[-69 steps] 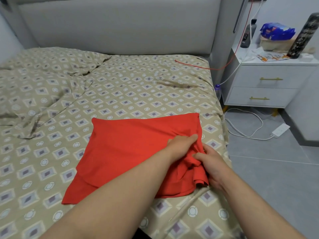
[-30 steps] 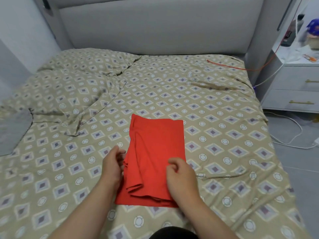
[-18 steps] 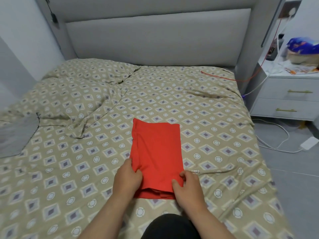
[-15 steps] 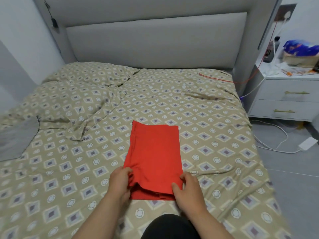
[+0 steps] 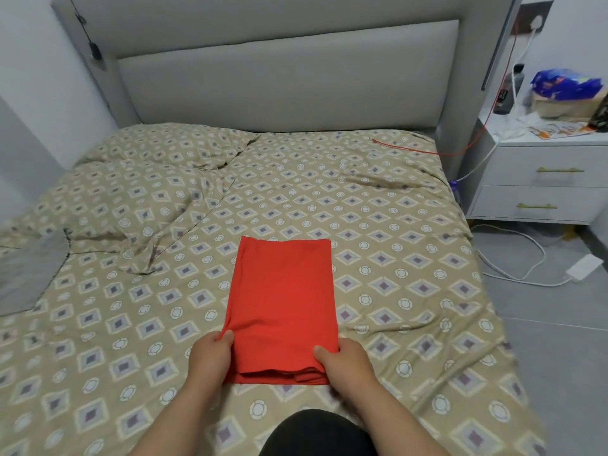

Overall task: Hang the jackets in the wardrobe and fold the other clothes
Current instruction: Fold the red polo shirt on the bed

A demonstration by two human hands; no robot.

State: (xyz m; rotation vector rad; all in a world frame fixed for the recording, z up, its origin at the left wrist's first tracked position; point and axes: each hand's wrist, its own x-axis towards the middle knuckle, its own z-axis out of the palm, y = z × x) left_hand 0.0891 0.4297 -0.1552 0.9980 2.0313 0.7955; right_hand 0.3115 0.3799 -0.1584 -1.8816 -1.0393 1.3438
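Bedroom, patterned bed (image 5: 394,225). Item: red garment (image 5: 283,297), folded to a narrow rectangle, lying mid-bed toward me. My left hand (image 5: 210,357) and right hand (image 5: 343,365) each grip a near corner. Progress, judged: final fold pending; jackets, wardrobe unseen. Writing: none legible, blue packet (image 5: 566,85) on nightstand (image 5: 543,159) blurred.

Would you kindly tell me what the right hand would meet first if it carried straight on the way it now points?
The right hand points forward and slightly leftwards, and it grips the near right corner of the folded red cloth. It would most likely push into that cloth first.
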